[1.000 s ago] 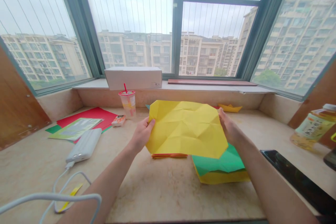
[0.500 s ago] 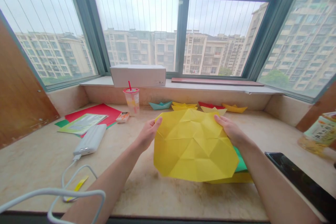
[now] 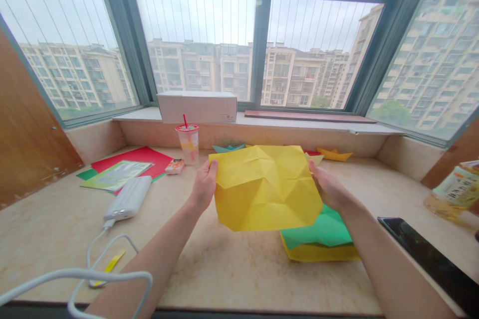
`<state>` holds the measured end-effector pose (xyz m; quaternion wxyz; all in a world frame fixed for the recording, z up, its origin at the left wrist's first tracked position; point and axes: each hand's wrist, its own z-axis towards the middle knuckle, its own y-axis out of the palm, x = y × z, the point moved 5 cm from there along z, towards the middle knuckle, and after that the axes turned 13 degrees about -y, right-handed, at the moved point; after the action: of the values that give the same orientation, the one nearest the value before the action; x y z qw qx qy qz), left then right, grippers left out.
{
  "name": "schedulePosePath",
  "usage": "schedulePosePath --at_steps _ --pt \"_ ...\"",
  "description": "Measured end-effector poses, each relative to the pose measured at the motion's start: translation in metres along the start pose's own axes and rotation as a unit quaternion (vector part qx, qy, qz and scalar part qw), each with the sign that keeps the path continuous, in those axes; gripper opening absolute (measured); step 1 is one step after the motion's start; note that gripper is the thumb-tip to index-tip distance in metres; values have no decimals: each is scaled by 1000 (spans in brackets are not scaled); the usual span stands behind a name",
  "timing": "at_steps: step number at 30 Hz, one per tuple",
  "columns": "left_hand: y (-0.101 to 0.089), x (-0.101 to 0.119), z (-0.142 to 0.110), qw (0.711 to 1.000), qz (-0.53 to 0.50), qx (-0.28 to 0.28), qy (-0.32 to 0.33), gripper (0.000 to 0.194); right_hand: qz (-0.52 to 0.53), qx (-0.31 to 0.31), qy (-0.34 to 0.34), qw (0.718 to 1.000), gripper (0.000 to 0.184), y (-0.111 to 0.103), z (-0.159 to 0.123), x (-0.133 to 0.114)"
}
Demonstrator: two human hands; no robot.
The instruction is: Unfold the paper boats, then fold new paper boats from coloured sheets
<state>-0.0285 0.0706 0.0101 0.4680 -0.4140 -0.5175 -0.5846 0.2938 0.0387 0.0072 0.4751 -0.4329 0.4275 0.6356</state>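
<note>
Yellow origami paper (image 3: pixel 265 189), creased all over, hangs above our stone ledge (image 3: pixel 224 274); left hand (image 3: pixel 204 187) pinches it at 9 o'clock, right hand (image 3: pixel 329 189) at 3 o'clock; it's light and floppy, so edges are the best hold.

Left hand (image 3: pixel 204 187), right hand (image 3: pixel 329 190), both pinching

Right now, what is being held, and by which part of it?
A creased yellow paper sheet, held in both hands: the left hand grips its left edge, the right hand its right edge.
</note>
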Motion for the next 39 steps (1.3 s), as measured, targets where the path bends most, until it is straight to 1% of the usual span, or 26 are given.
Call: schedulePosePath --at_steps 4,6,8,12,14,16,17,19,21,23,24,26,28,30,31,34,36,37,39 --pt "-6 1 4 999 -31 24 26 47 -2 -86 24 996 40 12 -8 -1" --pt "-7 3 4 998 -43 30 30 49 6 -105 49 993 39 13 -9 3" --pt "-8 4 4 998 -42 39 38 49 21 -98 55 993 39 11 -8 6" --pt "-13 4 5 996 -14 74 50 43 33 -53 25 998 38 5 -2 7" --pt "-14 3 6 996 -7 76 50 41 29 -36 9 999 36 3 1 7" --pt "-12 2 6 998 -9 53 41 42 23 -14 -8 1000 34 0 4 8" --pt "-10 0 5 999 -10 33 26 44 20 4 -21 1000 34 -4 6 8" --pt "-3 -4 3 999 -3 -17 -30 49 13 52 -48 997 32 -14 11 11" --pt "7 -11 -2 993 18 -77 -92 51 11 103 -72 992 30 -25 15 13" --pt "16 -16 -8 981 48 -132 -132 49 7 135 -82 987 28 -33 18 16" --pt "19 -19 -11 976 65 -149 -143 47 5 143 -82 986 27 -35 18 17" --pt "23 -23 -14 971 92 -157 -158 44 1 155 -76 985 27 -36 19 18" --pt "22 -26 -14 972 102 -139 -162 42 -2 163 -70 984 27 -34 18 17" --pt "20 -26 -12 975 101 -118 -156 40 -10 158 -68 985 29 -30 16 15" --pt "19 -26 -10 978 98 -110 -150 38 -14 147 -66 987 31 -27 15 13" --pt "16 -24 -7 983 90 -89 -132 34 -12 78 -44 996 37 -15 10 7" --pt "14 -23 -5 986 85 -78 -122 32 -4 29 -28 999 37 -8 6 3" --pt "13 -22 -5 987 83 -73 -120 32 -3 11 -24 1000 36 -7 4 1" --pt "12 -21 -5 988 81 -64 -116 31 -8 -7 -30 1000 34 -7 3 -2"
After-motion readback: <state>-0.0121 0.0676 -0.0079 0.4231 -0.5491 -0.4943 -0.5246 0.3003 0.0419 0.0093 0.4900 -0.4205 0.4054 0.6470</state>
